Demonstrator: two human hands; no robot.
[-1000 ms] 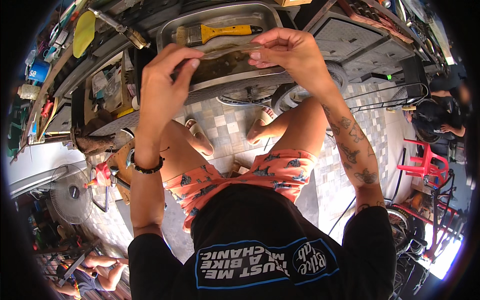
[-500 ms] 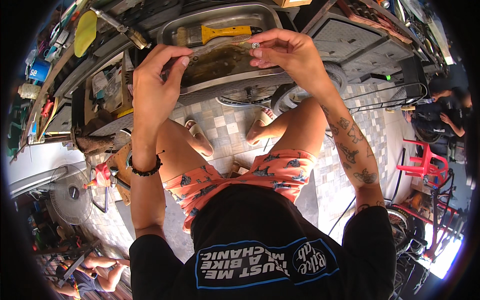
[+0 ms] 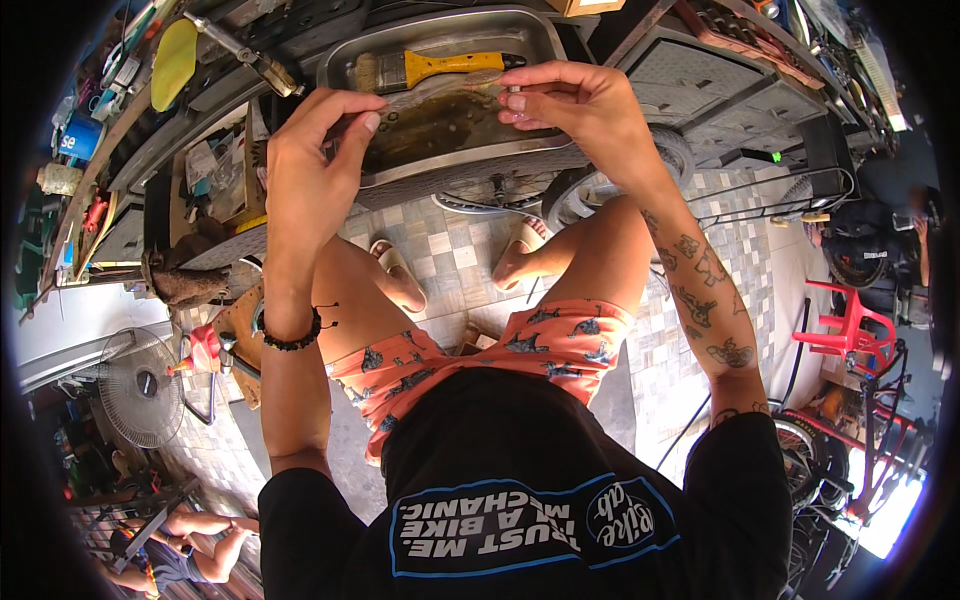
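Over a metal tray, my left hand is closed, thumb and forefinger near one end of a thin, see-through strip. That strip runs across to the fingertips of my right hand. Between my right thumb and forefinger sits a small, silvery ring-like metal part, seen edge-on. Dark, murky liquid lies in the tray, with a few small rings near its left side. A yellow-handled paintbrush rests behind the strip. How firmly each hand grips the strip is hard to make out.
Left of the tray is an open compartment of small items. Drawers stand to the right, a wheel below the bench. A fan stands at left, a red chair at right. Other people are at the far left and right.
The small metal part in my right fingers has turned from showing its round face to edge-on. My left hand has hardly moved. The person at far right has shifted.
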